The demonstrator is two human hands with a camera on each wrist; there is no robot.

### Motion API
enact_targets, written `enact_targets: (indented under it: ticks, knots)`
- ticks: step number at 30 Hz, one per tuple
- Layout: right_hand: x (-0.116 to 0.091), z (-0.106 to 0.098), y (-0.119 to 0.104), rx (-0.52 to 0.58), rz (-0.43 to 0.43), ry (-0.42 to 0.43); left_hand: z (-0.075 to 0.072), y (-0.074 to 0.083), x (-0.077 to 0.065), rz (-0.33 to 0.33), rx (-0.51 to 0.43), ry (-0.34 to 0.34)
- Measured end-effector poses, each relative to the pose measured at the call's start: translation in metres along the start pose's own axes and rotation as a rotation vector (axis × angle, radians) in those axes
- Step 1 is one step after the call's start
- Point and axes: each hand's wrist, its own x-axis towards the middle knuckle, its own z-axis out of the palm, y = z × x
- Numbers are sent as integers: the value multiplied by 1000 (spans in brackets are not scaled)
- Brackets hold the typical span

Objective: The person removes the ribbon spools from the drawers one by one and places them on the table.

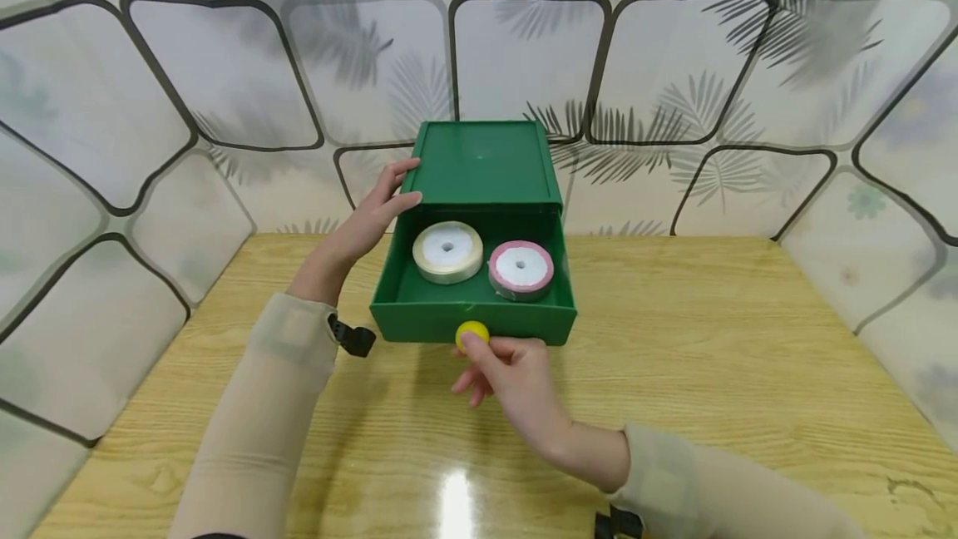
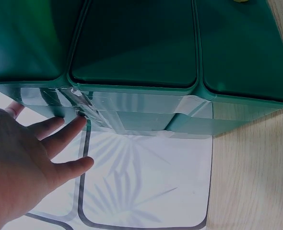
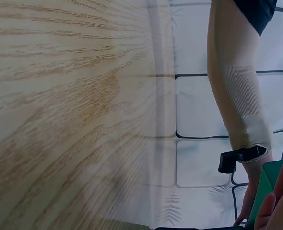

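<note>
Sleeve (image 1: 711, 472), right hand (image 1: 524, 393) at drawer edge (image 1: 415, 318)

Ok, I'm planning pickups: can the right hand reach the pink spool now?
Probably yes: the pink spool lies uncovered in the drawer, but the right hand must first release the knob.

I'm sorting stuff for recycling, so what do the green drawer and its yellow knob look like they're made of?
Green drawer: probably plastic, smooth with slight sheen, judging by its thin walls and even colour. Yellow knob: perhaps plastic or painted wood; its smooth, bright surface leaves that open.
</note>
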Motion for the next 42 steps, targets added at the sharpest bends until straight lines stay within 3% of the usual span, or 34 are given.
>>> enact_targets:
  ticks: [7,23,30,42]
  knots:
    - [-2,-5,2,71,-8,-34,1,2,-1,-19,-5,-1]
    - [-17,-50,-1,-63,-15,-7,1,1,0,-26,-12,-3]
    - [-22,-76,-4,-142,-2,54,1,1,0,-26,-13,-1]
    - [-19,-121,-8,-185,-115,165,1,3,-2,-35,-12,-3]
